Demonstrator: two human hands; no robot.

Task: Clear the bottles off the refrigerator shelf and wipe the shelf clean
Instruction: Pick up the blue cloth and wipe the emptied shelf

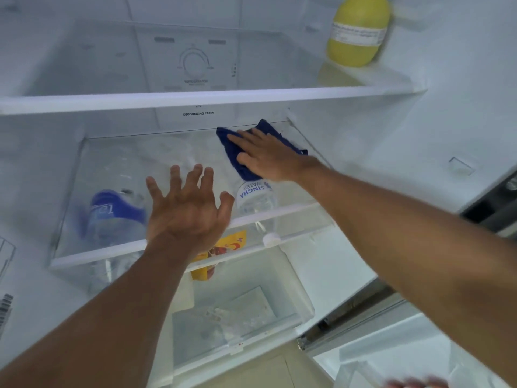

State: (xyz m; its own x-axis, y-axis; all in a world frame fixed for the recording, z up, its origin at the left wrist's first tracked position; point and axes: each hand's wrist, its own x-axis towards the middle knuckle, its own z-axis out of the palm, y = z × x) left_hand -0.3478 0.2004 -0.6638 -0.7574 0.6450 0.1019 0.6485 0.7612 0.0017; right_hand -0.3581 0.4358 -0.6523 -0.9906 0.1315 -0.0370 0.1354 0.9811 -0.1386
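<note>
A clear glass shelf (117,152) spans the middle of the refrigerator. My right hand (268,155) lies flat on a dark blue cloth (233,152) and presses it onto the shelf's back right part. My left hand (190,208) hovers over the shelf's front edge with its fingers spread and nothing in it. Through the glass I see two water bottles lying below the shelf. One has a blue label (112,211) at the left. The other is a clear Singha bottle (256,200) at the right, its white cap past the front rim.
On the upper shelf (195,100) at the right stands a yellow bottle (358,32). A yellow packet (223,245) lies under the glass shelf by the front rim. A clear crisper drawer (237,317) sits at the bottom. The door's edge shows at the right.
</note>
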